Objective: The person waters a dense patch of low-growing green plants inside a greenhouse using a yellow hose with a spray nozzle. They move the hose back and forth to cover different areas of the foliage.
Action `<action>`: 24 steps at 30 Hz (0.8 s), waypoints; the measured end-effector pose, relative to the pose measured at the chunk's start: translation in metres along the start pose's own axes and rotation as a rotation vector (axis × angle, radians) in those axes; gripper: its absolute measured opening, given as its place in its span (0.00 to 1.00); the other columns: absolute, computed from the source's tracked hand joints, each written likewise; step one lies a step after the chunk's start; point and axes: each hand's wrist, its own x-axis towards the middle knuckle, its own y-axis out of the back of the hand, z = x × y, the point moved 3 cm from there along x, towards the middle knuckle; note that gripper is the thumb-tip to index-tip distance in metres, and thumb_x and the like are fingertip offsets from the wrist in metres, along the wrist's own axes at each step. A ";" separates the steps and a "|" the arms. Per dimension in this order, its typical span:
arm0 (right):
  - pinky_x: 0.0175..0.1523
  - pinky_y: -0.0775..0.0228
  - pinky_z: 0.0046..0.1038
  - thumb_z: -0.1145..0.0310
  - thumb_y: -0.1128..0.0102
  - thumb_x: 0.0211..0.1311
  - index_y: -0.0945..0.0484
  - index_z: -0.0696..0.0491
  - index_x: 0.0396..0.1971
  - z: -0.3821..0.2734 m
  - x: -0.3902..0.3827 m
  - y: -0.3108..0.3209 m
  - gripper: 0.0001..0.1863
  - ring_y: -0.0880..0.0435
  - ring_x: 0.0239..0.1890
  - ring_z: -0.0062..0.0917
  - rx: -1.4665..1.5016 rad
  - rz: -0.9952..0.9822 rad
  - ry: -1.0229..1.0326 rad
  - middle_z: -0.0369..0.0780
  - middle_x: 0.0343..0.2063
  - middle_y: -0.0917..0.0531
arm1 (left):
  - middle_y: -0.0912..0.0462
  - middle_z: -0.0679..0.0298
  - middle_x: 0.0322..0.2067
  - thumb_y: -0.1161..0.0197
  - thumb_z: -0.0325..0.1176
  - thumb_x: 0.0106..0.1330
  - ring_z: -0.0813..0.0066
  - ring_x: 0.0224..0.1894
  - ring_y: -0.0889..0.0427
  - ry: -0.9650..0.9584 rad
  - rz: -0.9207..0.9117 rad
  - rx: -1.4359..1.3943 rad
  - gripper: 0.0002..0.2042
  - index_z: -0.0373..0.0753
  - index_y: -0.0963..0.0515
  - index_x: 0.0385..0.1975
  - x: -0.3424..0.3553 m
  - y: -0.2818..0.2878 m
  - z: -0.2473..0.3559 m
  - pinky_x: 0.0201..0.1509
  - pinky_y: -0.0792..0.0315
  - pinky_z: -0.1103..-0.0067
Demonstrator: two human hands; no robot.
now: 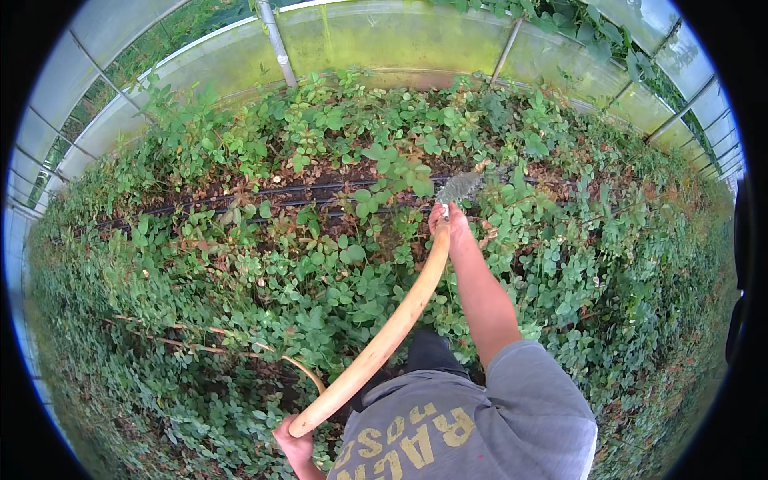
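left hand (293, 438) and right hand (454, 224) are grasping a thick, curved tan hose (380, 348) (clear water (462, 188) is spraying among leafy green plants (240, 280)).

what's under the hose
Leaves show below along both sides of the hose, plus dark trousers to its right; whatever lies directly underneath is covered.

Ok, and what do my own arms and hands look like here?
Your left hand and right hand are both bare, with no gloves. The right forearm is bare too, below a short, plain grey sleeve, part of a grey shirt with yellowish lettering. No left sleeve shows.
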 end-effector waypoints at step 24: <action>0.18 0.35 0.24 0.55 0.60 0.63 0.37 0.48 0.14 -0.127 -0.038 -0.020 0.20 0.34 0.11 0.19 0.002 -0.021 -0.106 0.30 0.09 0.33 | 0.21 0.60 0.20 0.35 0.26 0.49 0.78 0.25 0.25 0.156 0.327 0.205 0.06 0.34 0.25 0.24 -0.181 -0.159 0.130 0.31 0.29 0.79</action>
